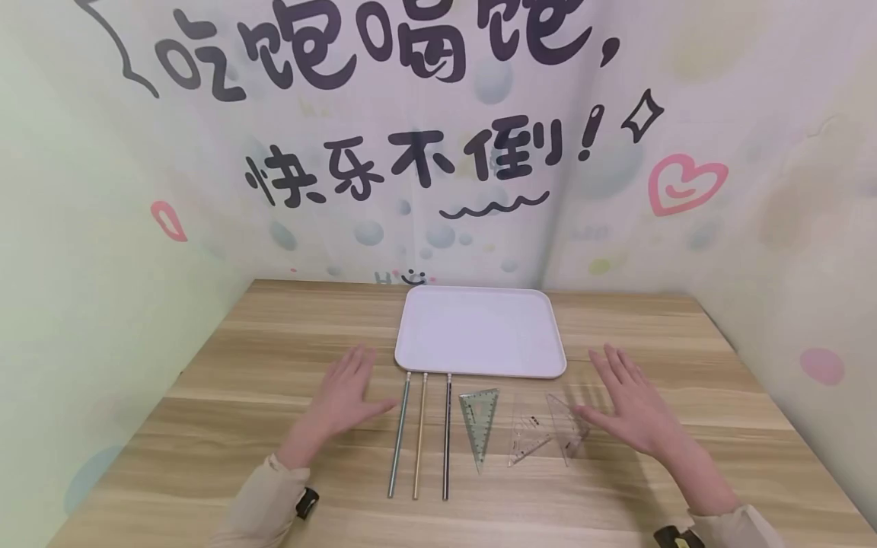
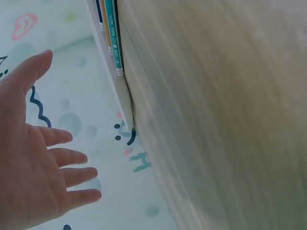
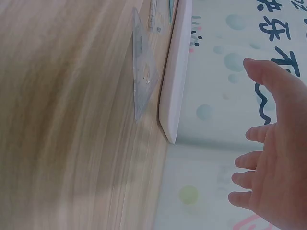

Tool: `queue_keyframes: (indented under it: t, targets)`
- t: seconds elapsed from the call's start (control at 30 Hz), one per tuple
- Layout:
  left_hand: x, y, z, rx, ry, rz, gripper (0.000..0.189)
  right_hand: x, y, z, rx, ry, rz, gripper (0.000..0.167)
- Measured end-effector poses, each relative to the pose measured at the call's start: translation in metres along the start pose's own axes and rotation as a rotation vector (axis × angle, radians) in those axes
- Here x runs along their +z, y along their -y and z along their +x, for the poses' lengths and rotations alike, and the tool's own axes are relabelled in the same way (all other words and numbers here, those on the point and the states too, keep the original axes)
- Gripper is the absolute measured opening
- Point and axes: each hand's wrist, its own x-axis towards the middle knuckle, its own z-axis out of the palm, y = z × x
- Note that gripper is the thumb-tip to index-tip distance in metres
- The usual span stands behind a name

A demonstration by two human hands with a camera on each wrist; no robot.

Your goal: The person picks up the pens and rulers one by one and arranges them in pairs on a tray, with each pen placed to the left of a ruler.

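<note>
My left hand (image 1: 340,401) hovers with its fingers straight and thumb spread, left of three pencils. They lie side by side: a teal pencil (image 1: 400,441), a gold pencil (image 1: 420,441) and a dark pencil (image 1: 448,441). To their right is a greenish set square (image 1: 479,440), point toward me. Two clear triangular rulers follow, a left clear set square (image 1: 526,449) and a right clear set square (image 1: 566,434). Just beyond these, my right hand (image 1: 633,407) is spread, holding nothing. Both wrist views show bare palms, the left (image 2: 36,177) and the right (image 3: 280,163).
A white tray (image 1: 479,332) lies behind the pencils and set squares, near the back edge of the wooden table (image 1: 226,403). Behind the table stands a wall covering (image 1: 617,251) with printed characters and dots. Side walls flank the table.
</note>
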Motion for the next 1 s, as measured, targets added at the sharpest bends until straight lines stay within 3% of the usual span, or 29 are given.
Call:
queue_keyframes:
  t: [0.4,0.63,1.0]
  targets:
    - [0.007,0.013,0.016,0.039,0.001,-0.049,0.085,-0.001,0.004,-0.004,0.003,0.012,0.011,0.085]
    - [0.008,0.01,0.023,0.044,0.021,-0.047,0.085,0.0,0.005,-0.004,-0.006,0.016,0.015,0.084]
    - [0.014,0.007,0.036,0.096,-0.019,-0.11,0.075,0.002,0.006,-0.002,-0.019,0.022,0.019,0.085]
